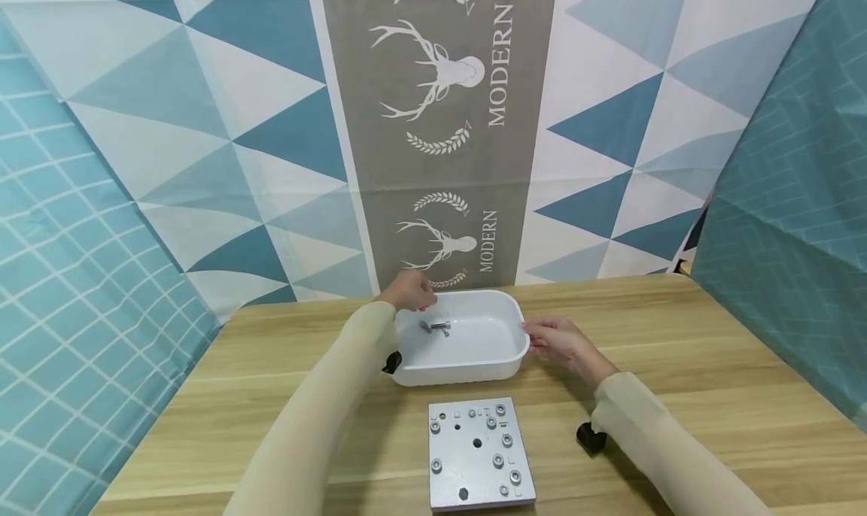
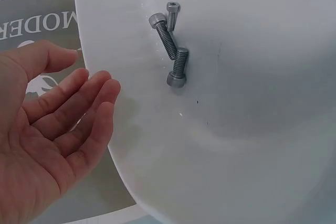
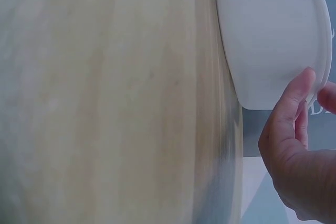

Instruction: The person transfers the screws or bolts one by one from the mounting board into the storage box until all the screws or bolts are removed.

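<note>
A white plastic tray [image 1: 467,367] stands on the table with three socket head screws [image 1: 440,326] lying together in its left part. In the left wrist view, a long screw [image 2: 166,38] touches a shorter one [image 2: 178,69], and a small screw [image 2: 172,15] lies beside them. My left hand [image 1: 409,291] is at the tray's back left corner, its fingers loosely bent at the rim and nothing held in them. On the opposite side my right hand [image 1: 558,341] pinches the tray's right rim, thumb and fingers on either side of the wall [image 3: 278,40].
In front of the tray a square metal plate [image 1: 476,463] lies on the wooden table [image 1: 271,396], with several screws set in it and a few bare holes. A patterned cloth [image 1: 433,125] hangs right behind the table's back edge.
</note>
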`<state>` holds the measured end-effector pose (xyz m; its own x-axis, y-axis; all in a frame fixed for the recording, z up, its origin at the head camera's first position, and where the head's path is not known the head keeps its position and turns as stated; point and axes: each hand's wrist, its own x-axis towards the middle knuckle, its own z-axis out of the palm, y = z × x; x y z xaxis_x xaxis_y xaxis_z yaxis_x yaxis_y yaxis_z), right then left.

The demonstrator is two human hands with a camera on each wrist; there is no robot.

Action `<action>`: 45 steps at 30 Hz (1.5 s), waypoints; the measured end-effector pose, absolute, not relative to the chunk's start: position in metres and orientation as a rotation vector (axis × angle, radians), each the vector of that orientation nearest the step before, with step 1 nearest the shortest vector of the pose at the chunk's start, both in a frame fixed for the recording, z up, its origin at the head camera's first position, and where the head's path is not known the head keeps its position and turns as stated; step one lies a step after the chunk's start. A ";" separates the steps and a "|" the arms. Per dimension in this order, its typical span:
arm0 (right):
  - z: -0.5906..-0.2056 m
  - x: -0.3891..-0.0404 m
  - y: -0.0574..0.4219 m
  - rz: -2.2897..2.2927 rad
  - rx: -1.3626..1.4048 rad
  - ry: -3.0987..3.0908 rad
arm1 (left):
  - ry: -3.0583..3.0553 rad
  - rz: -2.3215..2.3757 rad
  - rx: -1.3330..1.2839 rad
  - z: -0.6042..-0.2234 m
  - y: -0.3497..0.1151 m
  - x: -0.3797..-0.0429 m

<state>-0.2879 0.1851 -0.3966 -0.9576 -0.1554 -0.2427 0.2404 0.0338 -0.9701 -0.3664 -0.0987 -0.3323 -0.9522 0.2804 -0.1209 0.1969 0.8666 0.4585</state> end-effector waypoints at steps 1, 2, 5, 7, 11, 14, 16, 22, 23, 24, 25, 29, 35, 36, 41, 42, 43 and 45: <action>-0.397 -0.288 0.185 -2.001 0.086 2.037 | 2.863 0.669 0.376 -0.331 -0.100 -0.364; -0.397 -0.288 0.185 -1.996 0.082 2.040 | 2.869 0.668 0.382 -0.329 -0.100 -0.362; -0.397 -0.288 0.185 -1.997 0.074 2.039 | 2.876 0.683 0.397 -0.325 -0.103 -0.355; -0.396 -0.289 0.186 -2.013 0.075 2.027 | 2.875 0.696 0.404 -0.322 -0.106 -0.351; -0.396 -0.288 0.188 -2.029 0.071 2.011 | 2.889 0.717 0.458 -0.318 -0.113 -0.342; -0.394 -0.287 0.188 -2.022 0.064 2.005 | 2.910 0.745 0.504 -0.317 -0.119 -0.334; -0.394 -0.286 0.189 -2.022 0.074 2.001 | 2.923 0.762 0.531 -0.317 -0.123 -0.329; -0.392 -0.285 0.190 -2.022 0.101 1.996 | 2.984 0.729 0.673 -0.312 -0.124 -0.309; -0.392 -0.285 0.190 -2.018 0.106 1.999 | 2.988 0.731 0.693 -0.311 -0.124 -0.305; -0.392 -0.285 0.190 -2.013 0.106 2.001 | 2.985 0.735 0.705 -0.309 -0.123 -0.300; -0.391 -0.285 0.189 -2.005 0.102 2.004 | 2.978 0.744 0.718 -0.307 -0.122 -0.296; -0.390 -0.286 0.187 -1.997 0.096 2.004 | 2.939 0.783 0.817 -0.304 -0.117 -0.278; -0.391 -0.286 0.186 -1.993 0.104 2.020 | 2.901 0.810 0.987 -0.306 -0.107 -0.257; -0.391 -0.286 0.186 -1.993 0.104 2.020 | 2.897 0.813 1.018 -0.307 -0.106 -0.254; -0.393 -0.285 0.186 -2.005 0.087 2.014 | 2.871 0.838 1.078 -0.310 -0.099 -0.238; -0.393 -0.285 0.186 -2.008 0.085 2.013 | 2.860 0.844 1.078 -0.310 -0.098 -0.234; -0.392 -0.285 0.186 -2.010 0.082 2.012 | 2.849 0.846 1.071 -0.310 -0.097 -0.231; -0.391 -0.285 0.187 -2.014 0.078 2.006 | 2.832 0.845 1.078 -0.311 -0.095 -0.225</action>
